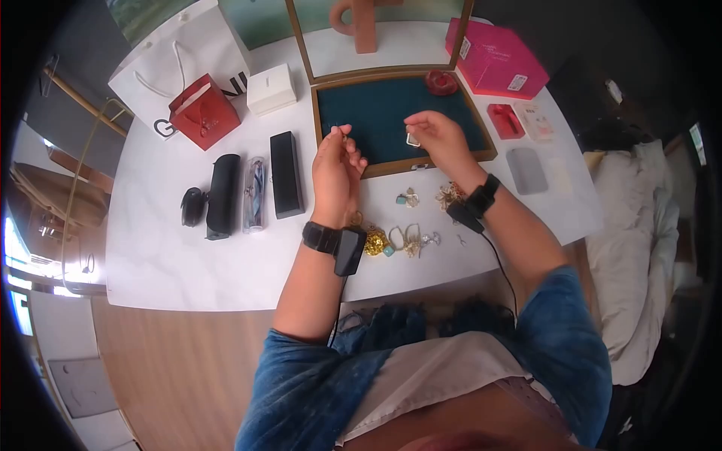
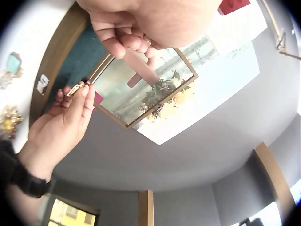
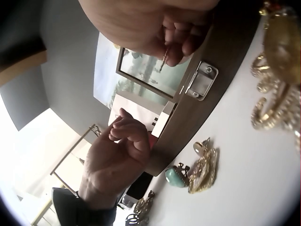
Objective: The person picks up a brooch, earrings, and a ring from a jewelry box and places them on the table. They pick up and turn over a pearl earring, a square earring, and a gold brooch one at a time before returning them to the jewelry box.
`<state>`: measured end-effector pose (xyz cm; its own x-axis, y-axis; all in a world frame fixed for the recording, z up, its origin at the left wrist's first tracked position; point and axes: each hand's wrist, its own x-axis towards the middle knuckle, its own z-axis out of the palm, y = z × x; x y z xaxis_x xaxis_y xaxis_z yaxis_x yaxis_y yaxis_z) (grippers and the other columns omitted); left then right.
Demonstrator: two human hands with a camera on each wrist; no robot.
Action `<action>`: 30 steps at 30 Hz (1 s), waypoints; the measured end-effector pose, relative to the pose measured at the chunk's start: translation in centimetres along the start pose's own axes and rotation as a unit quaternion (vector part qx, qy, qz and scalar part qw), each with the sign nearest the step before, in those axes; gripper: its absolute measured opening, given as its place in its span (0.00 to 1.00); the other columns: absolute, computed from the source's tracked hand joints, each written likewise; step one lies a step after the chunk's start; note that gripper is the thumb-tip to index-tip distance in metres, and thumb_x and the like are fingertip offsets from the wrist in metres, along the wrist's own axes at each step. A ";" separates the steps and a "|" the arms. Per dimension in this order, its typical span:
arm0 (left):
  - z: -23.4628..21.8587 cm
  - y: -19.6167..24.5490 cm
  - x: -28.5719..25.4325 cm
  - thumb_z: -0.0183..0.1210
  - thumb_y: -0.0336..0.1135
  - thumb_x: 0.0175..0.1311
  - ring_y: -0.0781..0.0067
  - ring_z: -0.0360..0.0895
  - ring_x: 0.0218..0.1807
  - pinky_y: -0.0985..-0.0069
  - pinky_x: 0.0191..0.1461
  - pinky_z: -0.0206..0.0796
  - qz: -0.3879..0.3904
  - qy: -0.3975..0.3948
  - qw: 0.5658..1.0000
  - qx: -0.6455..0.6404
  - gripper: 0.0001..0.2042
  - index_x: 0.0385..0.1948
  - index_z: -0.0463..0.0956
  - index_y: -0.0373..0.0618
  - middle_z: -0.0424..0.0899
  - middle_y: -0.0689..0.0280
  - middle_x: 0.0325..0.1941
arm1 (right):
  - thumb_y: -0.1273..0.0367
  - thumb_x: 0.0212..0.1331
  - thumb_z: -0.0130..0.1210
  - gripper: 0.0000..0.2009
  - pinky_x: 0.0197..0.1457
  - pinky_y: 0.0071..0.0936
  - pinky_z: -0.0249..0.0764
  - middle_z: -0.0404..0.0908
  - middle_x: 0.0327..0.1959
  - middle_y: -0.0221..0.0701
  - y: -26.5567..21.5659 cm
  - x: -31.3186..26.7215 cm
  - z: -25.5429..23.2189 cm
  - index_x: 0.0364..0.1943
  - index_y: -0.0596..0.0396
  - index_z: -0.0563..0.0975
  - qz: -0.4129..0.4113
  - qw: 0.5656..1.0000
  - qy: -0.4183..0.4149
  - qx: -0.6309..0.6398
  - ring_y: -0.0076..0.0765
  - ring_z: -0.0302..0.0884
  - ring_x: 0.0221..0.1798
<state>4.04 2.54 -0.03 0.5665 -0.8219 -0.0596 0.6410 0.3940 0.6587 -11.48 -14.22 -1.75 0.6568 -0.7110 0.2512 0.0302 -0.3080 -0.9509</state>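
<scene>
Rectangular gold-rimmed jewelry piece (image 1: pixel 413 140) held above the open box

White marbled table (image 1: pixel 158 270) fills the middle of the room, with a wood floor (image 1: pixel 173 368) below, rumpled pale fabric (image 1: pixel 624 240) off to the right and a grey wall (image 2: pixel 197 165) beyond. Standing on the marbling from the left are a white paper bag (image 1: pixel 139 79), a red gift bag (image 1: pixel 203 113), a white box (image 1: pixel 271 89) and a long black case (image 1: pixel 286 174); a pink box (image 1: pixel 500 60) sits at the far right corner. Near the person lie a gold ornament (image 1: pixel 375 242) and a turquoise-stoned piece (image 3: pixel 176 177).

From the head view, the top of the jewelry box (image 1: pixel 383 170)'s raised lid (image 1: pixel 463 37) is cut off. Fingers cover most of a small glinting piece (image 2: pixel 148 42), so I can't tell what kind it is. Print on the pink box is too small to read.

The right hand (image 1: pixel 445 143) pinches the rectangular gold-rimmed jewelry piece between thumb and fingers, over the dark teal lining (image 1: pixel 376 105) near the front edge. Across from it, well apart, the left hand (image 1: pixel 336 173) pinches the small glinting piece near the box's front left corner, its other fingers loosely curled.
</scene>
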 end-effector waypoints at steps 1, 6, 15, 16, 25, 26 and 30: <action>0.0 0.0 0.0 0.55 0.43 0.82 0.83 0.68 0.29 0.80 0.37 0.66 0.003 0.001 1.000 -0.001 0.11 0.49 0.76 0.46 0.73 0.74 0.30 | 0.72 0.71 0.62 0.08 0.48 0.22 0.80 0.88 0.43 0.30 0.3 0.6 0.2 0.50 0.58 0.83 0.011 1.000 -0.012 -0.007 0.22 0.84 0.44; -0.5 0.2 0.4 0.55 0.43 0.82 0.83 0.68 0.29 0.80 0.37 0.66 0.010 0.007 1.000 -0.014 0.11 0.49 0.77 0.46 0.73 0.74 0.30 | 0.71 0.67 0.64 0.09 0.46 0.25 0.81 0.89 0.41 0.34 1.4 2.9 0.6 0.47 0.60 0.84 0.061 0.993 -0.061 -0.081 0.26 0.86 0.41; -0.7 0.1 0.5 0.54 0.42 0.82 0.83 0.68 0.29 0.80 0.37 0.67 0.004 0.006 1.000 -0.015 0.11 0.49 0.77 0.45 0.74 0.74 0.30 | 0.69 0.61 0.67 0.09 0.49 0.29 0.80 0.90 0.38 0.38 -1.1 3.5 0.7 0.42 0.60 0.86 0.101 0.968 -0.082 -0.216 0.33 0.87 0.42; -0.7 0.1 0.5 0.54 0.42 0.82 0.83 0.68 0.29 0.80 0.37 0.67 0.003 0.005 1.000 -0.014 0.11 0.49 0.77 0.45 0.74 0.74 0.30 | 0.69 0.61 0.67 0.09 0.49 0.29 0.80 0.90 0.38 0.38 -1.3 3.5 0.7 0.41 0.59 0.86 0.106 0.967 -0.082 -0.218 0.33 0.87 0.42; -0.7 -0.2 0.6 0.54 0.43 0.81 0.82 0.68 0.30 0.79 0.38 0.66 0.010 0.007 1.000 0.004 0.11 0.49 0.76 0.46 0.73 0.74 0.30 | 0.70 0.61 0.67 0.09 0.47 0.29 0.80 0.89 0.37 0.36 0.0 3.7 0.4 0.41 0.60 0.86 0.095 0.972 -0.083 -0.200 0.31 0.86 0.40; -0.7 -0.2 0.6 0.54 0.43 0.81 0.82 0.68 0.30 0.79 0.39 0.66 0.010 0.007 1.000 0.004 0.11 0.49 0.77 0.46 0.73 0.74 0.30 | 0.70 0.61 0.67 0.09 0.47 0.29 0.81 0.89 0.37 0.36 0.0 3.7 0.3 0.41 0.60 0.85 0.095 0.972 -0.087 -0.195 0.31 0.86 0.39; -0.4 0.0 0.3 0.54 0.43 0.81 0.82 0.68 0.30 0.79 0.39 0.67 0.013 0.012 1.000 0.015 0.11 0.49 0.77 0.46 0.73 0.74 0.30 | 0.69 0.64 0.65 0.09 0.45 0.29 0.81 0.89 0.37 0.36 -0.1 3.2 -0.3 0.42 0.60 0.85 0.130 0.980 -0.080 -0.124 0.30 0.86 0.38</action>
<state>4.38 2.48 -0.31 0.5953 -0.8012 -0.0606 0.6104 0.4018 0.6826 -9.59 -16.70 -0.83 0.7279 -0.6842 -0.0443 -0.3256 -0.2881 -0.9005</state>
